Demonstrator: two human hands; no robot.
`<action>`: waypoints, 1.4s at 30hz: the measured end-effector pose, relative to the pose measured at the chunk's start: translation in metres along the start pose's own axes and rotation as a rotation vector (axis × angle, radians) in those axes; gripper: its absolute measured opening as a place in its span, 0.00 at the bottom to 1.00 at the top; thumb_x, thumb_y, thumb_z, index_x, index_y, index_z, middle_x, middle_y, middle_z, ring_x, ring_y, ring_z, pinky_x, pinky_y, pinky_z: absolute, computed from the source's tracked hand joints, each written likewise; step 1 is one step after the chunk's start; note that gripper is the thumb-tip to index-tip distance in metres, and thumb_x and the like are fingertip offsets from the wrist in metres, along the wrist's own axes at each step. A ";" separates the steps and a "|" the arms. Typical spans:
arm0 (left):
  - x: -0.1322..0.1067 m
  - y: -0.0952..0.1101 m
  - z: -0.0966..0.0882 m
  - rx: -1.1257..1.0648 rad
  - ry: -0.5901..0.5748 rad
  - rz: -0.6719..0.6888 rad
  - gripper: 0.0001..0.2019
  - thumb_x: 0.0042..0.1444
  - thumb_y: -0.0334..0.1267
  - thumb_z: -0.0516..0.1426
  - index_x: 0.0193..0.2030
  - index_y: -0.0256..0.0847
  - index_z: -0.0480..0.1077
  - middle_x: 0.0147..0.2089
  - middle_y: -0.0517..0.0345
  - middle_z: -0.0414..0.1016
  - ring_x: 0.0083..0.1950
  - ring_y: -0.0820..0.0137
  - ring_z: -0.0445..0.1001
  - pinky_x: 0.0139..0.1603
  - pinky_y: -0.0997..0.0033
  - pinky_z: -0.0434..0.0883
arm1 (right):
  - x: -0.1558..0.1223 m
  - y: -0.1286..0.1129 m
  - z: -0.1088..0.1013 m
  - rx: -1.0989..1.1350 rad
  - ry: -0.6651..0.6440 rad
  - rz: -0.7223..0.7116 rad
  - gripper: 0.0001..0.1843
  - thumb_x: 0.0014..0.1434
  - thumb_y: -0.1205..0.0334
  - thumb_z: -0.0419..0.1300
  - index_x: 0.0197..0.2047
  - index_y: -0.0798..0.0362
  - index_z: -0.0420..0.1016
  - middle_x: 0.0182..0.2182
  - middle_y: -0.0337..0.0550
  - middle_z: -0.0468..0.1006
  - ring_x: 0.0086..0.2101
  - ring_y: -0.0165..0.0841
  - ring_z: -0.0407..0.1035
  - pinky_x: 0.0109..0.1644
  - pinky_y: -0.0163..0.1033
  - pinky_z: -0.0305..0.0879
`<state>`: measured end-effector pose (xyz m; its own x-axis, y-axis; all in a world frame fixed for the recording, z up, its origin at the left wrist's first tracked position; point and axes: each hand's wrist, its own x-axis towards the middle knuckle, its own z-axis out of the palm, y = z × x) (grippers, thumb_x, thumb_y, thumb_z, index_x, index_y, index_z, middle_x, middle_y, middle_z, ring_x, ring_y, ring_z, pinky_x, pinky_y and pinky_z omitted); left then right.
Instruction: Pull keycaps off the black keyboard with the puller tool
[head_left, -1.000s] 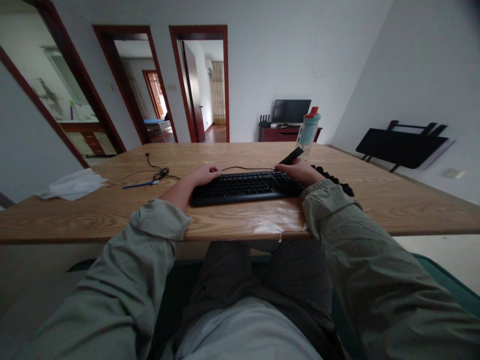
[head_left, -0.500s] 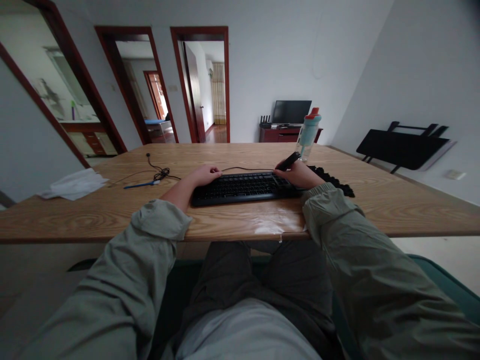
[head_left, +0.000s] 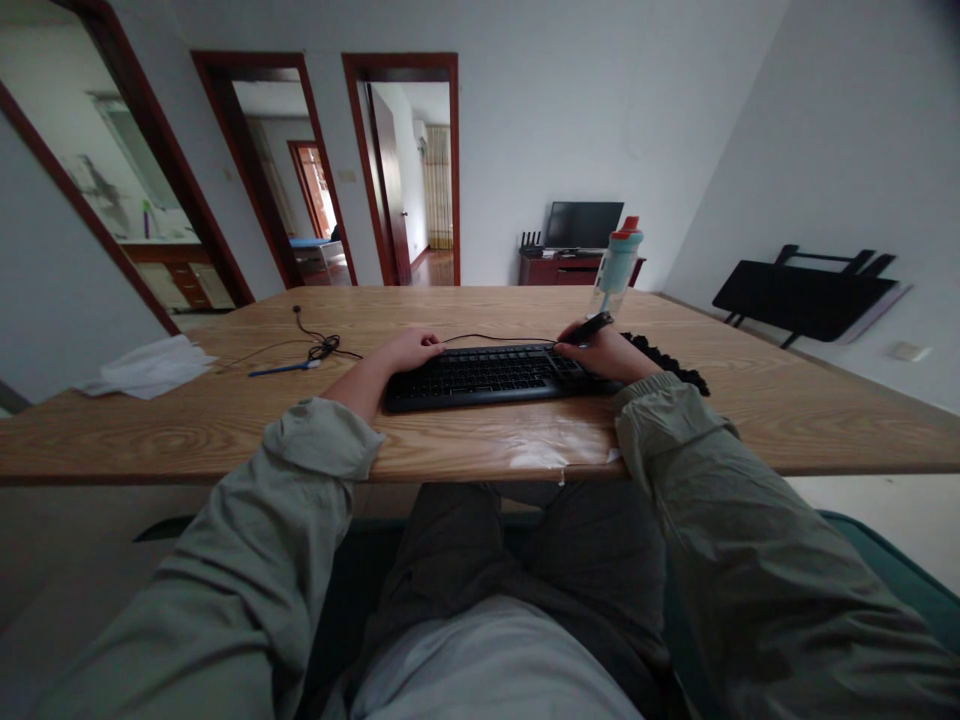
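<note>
A black keyboard (head_left: 484, 374) lies on the wooden table (head_left: 465, 440) in front of me. My left hand (head_left: 409, 349) rests on its left end, fingers curled over the far edge. My right hand (head_left: 604, 352) sits at the keyboard's right end, closed round a thin black tool (head_left: 590, 327) that points up and away, its lower tip at the keys. The keyboard's cable (head_left: 495, 336) runs along the far side between my hands.
A drink bottle (head_left: 617, 263) with a red cap stands behind my right hand. A black fringed cloth (head_left: 667, 360) lies right of the keyboard. To the left are a coiled cable (head_left: 321, 347), a blue pen (head_left: 281, 369) and white cloth (head_left: 146, 367).
My right hand has shifted slightly right along the keyboard, and the black tool has tipped lower and flatter. The left hand has stayed put.
</note>
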<state>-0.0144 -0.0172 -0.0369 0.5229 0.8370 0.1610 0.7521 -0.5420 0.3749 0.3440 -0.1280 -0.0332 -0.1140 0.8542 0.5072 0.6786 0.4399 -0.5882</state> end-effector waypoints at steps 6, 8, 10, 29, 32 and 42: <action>0.003 -0.004 0.002 0.014 0.005 0.010 0.19 0.58 0.48 0.53 0.44 0.36 0.76 0.46 0.47 0.80 0.43 0.62 0.76 0.45 0.67 0.68 | 0.000 0.000 -0.005 0.028 -0.069 0.074 0.05 0.56 0.62 0.66 0.36 0.54 0.78 0.33 0.47 0.78 0.34 0.35 0.68 0.41 0.41 0.68; 0.004 -0.006 0.003 0.022 0.005 0.013 0.19 0.59 0.49 0.53 0.44 0.37 0.76 0.46 0.48 0.80 0.43 0.62 0.76 0.45 0.66 0.69 | 0.000 -0.001 -0.007 0.035 -0.111 0.132 0.08 0.57 0.62 0.66 0.40 0.56 0.78 0.32 0.46 0.77 0.31 0.33 0.67 0.37 0.40 0.67; 0.005 -0.008 0.004 0.025 0.008 0.023 0.19 0.59 0.50 0.52 0.44 0.37 0.76 0.46 0.47 0.80 0.44 0.62 0.76 0.46 0.66 0.69 | 0.000 -0.002 -0.009 0.034 -0.138 0.169 0.11 0.57 0.60 0.65 0.43 0.56 0.78 0.30 0.44 0.76 0.28 0.31 0.65 0.33 0.39 0.64; 0.002 -0.003 0.004 -0.015 0.008 0.007 0.17 0.58 0.47 0.53 0.44 0.37 0.76 0.45 0.49 0.80 0.43 0.63 0.75 0.44 0.67 0.69 | 0.028 -0.005 0.011 0.364 -0.083 0.457 0.08 0.59 0.59 0.63 0.39 0.55 0.74 0.38 0.46 0.77 0.25 0.28 0.70 0.21 0.32 0.66; 0.003 -0.002 0.004 -0.011 0.017 -0.001 0.17 0.58 0.48 0.53 0.43 0.38 0.76 0.45 0.50 0.80 0.43 0.64 0.75 0.44 0.68 0.69 | 0.027 -0.011 0.019 0.429 -0.034 0.488 0.03 0.58 0.66 0.61 0.35 0.56 0.72 0.33 0.45 0.76 0.26 0.29 0.72 0.25 0.33 0.69; 0.003 -0.004 0.004 -0.004 0.011 0.005 0.18 0.58 0.48 0.54 0.45 0.38 0.76 0.46 0.50 0.80 0.43 0.64 0.76 0.44 0.68 0.70 | 0.046 0.010 0.031 0.315 -0.046 0.349 0.05 0.54 0.69 0.59 0.30 0.52 0.66 0.20 0.34 0.64 0.19 0.27 0.60 0.20 0.33 0.58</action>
<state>-0.0144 -0.0133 -0.0413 0.5217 0.8354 0.1731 0.7481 -0.5455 0.3778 0.3226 -0.0755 -0.0349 0.0454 0.9743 0.2207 0.4293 0.1805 -0.8849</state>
